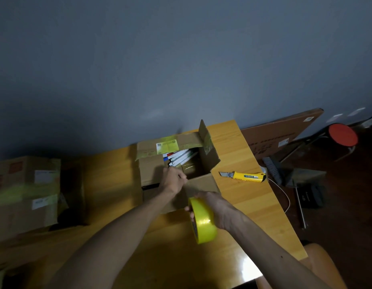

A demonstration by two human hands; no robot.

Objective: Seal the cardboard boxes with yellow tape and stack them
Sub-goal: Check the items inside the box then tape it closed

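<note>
Open cardboard box (151,172) mid-worktop (233,142), flaps up, pens (179,157) inside. Right grip (220,209) clasps yellow tape roll (204,224) by rim, just beside box. Left grip (173,181) curled at near flap (201,182); pinching tape end or card, cannot tell. Tape likely light, sticky, wrinkle-prone: hold through core. Flaps probably springy: press flat beside seam. Utility knife (242,176) right of box.

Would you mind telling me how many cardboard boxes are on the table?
2: an open box at centre by the left hand, and a taped box at the left edge; others may be hidden beyond the frame.
</note>
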